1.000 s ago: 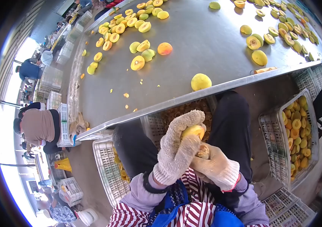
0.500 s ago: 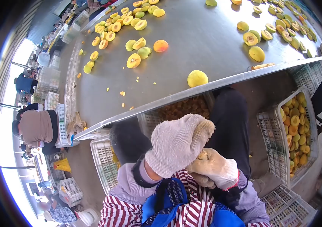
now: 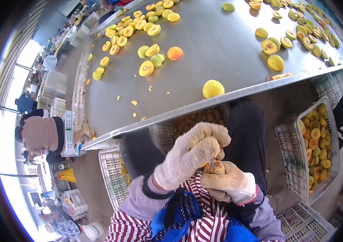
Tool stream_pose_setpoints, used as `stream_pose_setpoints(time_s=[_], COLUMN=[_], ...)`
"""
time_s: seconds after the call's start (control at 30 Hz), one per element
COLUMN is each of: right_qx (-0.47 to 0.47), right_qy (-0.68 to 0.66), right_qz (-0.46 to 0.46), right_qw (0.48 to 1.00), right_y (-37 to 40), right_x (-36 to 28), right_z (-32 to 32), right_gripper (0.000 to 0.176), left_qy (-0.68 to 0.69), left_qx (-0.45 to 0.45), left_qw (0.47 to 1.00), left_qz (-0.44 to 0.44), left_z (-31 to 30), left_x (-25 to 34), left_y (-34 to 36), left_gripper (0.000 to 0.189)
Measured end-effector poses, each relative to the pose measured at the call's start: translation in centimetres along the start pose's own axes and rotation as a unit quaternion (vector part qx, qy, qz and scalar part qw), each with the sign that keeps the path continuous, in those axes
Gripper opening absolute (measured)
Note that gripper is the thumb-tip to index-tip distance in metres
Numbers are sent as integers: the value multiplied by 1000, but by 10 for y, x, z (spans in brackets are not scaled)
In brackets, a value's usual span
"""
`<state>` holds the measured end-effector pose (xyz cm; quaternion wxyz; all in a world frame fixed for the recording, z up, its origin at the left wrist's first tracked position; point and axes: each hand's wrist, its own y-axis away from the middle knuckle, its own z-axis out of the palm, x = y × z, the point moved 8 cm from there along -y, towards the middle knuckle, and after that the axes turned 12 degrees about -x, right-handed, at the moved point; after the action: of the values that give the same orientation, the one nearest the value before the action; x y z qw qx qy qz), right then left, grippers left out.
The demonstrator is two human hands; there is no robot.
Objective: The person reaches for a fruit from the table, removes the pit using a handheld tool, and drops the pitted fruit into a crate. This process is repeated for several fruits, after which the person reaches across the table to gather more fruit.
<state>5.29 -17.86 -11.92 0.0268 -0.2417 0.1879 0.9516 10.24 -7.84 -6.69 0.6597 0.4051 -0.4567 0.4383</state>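
Observation:
My left hand [image 3: 189, 155], in a pale knitted glove, is closed around a yellow-orange fruit [image 3: 220, 154], mostly hidden by the fingers. Just below and to the right, my right hand [image 3: 232, 182], gloved too, grips a brown, rough-ended tool [image 3: 216, 168]. A short metal piece [image 3: 212, 164] stands up from that tool towards the fruit; whether it touches is hidden. Both hands are above my lap, in front of the metal table [image 3: 179, 80]. One whole yellow fruit [image 3: 213, 88] lies near the table's edge, and an orange-red one [image 3: 175, 53] farther back.
Halved fruits [image 3: 140, 25] lie at the table's back left, more [image 3: 308, 30] at the right. A crate of fruit [image 3: 296, 141] stands on the right, another crate [image 3: 111, 173] by my left leg. A person [image 3: 40, 135] is at the far left.
My left hand has turned and its fingers have lifted off my right hand, so the fruit, the brown tool end and the metal piece now show. The view has shifted slightly.

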Motion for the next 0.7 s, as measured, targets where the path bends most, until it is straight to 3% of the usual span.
stream_pose_setpoints(time_s=[0.03,0.1,0.13,0.2,0.3,0.33,0.37,0.43,0.47,0.5,0.53,0.57,0.6,0.63,0.67,0.7], right_qx=[32,34,21,-17,0,1,-39,-73,-51,-30,-109,-109,-169,-214,-214,-182], right_qy=[32,34,16,-24,-68,-70,-76,-88,-120,-151,-198,-198,-452,-668,-667,-551], right_qz=[27,19,5,-8,2,2,25,43,-11,-66,-72,-70,-7,56,56,15], right_qw=[999,999,1000,1000,998,998,996,993,991,986,972,972,876,711,712,815], right_y=[0,-3,-3,-2,-3,-1,1,2,4,5,4,-1,-4,-2,1,5], right_x=[1,6,11,10,13,14,19,32,37,43,57,63,74,70,65,58], right_z=[-4,-3,-3,1,3,0,0,-1,-6,-12,-16,-22,-12,6,10,7], right_gripper=[21,25,25,26,26,26,24,23,24,28,38,38,38,37,37,36], left_qy=[-40,-187,-187,-416,-419,-229,-228,-215,-148,-148,-129,-108,-110,-112,-1,111], left_qx=[6,76,81,36,29,-26,-28,-49,-72,-74,-110,-142,-150,-149,-127,-105], left_qw=[999,979,979,905,907,962,962,970,986,986,983,970,959,958,977,981], left_qz=[-35,20,21,88,21,-146,-147,-97,-34,-34,67,167,215,216,171,124], left_z=[-1,-4,-6,8,7,0,0,4,10,9,15,19,20,24,24,25], left_x=[-7,-12,-9,18,18,-4,-5,-7,-3,-8,1,10,12,11,2,-9], left_y=[7,16,17,15,5,-1,0,-2,0,-2,-4,-1,0,2,2,4], left_gripper=[38,33,33,26,23,23,23,23,23,23,23,23,26,26,29,33])
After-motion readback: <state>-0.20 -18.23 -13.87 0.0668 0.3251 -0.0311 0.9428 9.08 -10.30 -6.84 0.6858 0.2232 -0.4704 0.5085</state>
